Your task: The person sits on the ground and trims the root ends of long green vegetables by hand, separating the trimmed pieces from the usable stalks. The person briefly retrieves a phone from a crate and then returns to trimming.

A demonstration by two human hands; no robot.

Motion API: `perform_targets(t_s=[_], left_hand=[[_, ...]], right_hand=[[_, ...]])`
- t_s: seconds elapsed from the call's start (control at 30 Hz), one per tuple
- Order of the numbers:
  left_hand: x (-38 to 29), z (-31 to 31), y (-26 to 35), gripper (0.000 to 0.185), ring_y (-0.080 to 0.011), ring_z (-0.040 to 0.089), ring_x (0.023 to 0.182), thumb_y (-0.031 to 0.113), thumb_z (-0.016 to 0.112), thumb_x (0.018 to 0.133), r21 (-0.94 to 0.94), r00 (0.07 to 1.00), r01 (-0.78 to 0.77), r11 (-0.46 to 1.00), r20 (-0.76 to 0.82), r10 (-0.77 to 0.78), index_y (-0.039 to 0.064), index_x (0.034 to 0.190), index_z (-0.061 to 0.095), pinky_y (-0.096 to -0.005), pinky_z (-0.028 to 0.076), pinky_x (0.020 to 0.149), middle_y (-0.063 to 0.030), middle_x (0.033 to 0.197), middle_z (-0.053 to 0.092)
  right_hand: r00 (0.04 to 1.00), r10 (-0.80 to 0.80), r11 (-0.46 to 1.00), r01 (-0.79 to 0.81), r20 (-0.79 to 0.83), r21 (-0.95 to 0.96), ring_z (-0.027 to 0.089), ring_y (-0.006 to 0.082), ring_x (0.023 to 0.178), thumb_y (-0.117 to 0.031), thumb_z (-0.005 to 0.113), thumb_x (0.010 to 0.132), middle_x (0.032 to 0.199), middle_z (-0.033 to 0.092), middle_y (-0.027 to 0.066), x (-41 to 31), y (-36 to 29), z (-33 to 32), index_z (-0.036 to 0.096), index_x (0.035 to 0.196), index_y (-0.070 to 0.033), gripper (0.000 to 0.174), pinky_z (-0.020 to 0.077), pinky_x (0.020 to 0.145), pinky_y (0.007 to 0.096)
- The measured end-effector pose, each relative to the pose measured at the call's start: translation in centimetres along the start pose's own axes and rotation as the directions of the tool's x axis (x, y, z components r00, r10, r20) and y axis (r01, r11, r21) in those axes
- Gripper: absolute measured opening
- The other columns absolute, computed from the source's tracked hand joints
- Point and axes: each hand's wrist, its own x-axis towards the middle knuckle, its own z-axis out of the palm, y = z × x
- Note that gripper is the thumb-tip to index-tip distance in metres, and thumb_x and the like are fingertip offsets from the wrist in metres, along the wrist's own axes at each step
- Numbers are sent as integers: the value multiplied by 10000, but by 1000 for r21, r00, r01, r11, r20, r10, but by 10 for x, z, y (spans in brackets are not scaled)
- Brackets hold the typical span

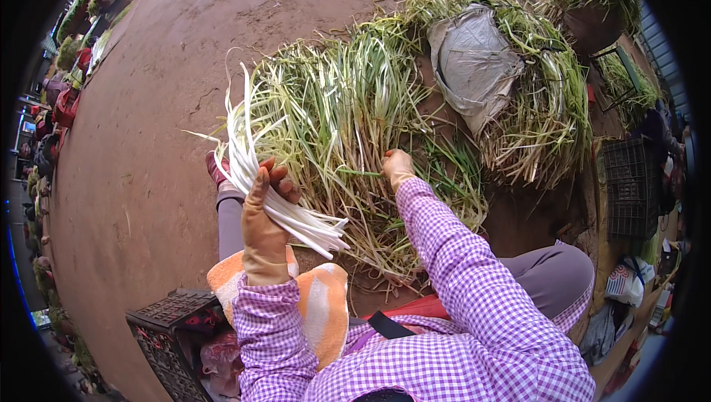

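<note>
A bundle of long white stalks, probably blanched chives [247, 163], lies across my left hand [269, 213], which wears a tan glove and is closed round it. The cut-looking ends of the stalks point to the lower right. My right hand [398, 167], in a pale glove, is at the near right part of a heap of green and white leafy stalks [344, 107]. A green leaf runs to its fingertips; whether the fingers grip it I cannot tell. Looser green leaves [455, 174] lie to the right of that hand.
A grey cloth-like sheet [477, 63] lies among more stalks [550, 102] at the upper right. A black plastic crate [178, 313] with plastic bags stands at my lower left, another crate [630, 188] at the right. Brown bare floor [133, 141] stretches left, with more piles at the far edge.
</note>
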Motion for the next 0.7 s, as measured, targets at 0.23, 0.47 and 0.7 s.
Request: perform_targets(t_s=[0.23, 0.47, 0.7], left_hand=[[8, 0, -4, 307, -148, 647, 771, 222, 668, 930, -32, 993, 99, 995, -66, -101, 50, 1175, 601, -283, 557, 671, -57, 930, 678], [5, -4, -11, 362, -130, 637, 716, 203, 677, 919, 63, 990, 143, 988, -5, -143, 7, 1210, 587, -248, 544, 609, -94, 953, 701], [1, -18, -7, 270, -58, 537, 573, 249, 648, 944, 456, 984, 154, 876, -147, -96, 39, 1111, 681, -192, 504, 533, -44, 823, 676]], right_hand=[[986, -149, 931, 163, 71, -325, 646, 301, 1056, -344, 677, 904, 1185, 660, 154, 0, -31, -5, 629, 1209, -50, 426, 521, 917, 399], [919, -370, 862, 284, 137, 420, 670, 134, 709, -291, 650, 924, 934, 727, 94, -70, 7, -22, 654, 1144, -18, 351, 579, 619, 300], [659, -605, 696, 164, 447, 699, 638, 107, 606, -209, 670, 929, 806, 688, 40, -169, 23, -15, 645, 1038, -26, 215, 531, 522, 236]])
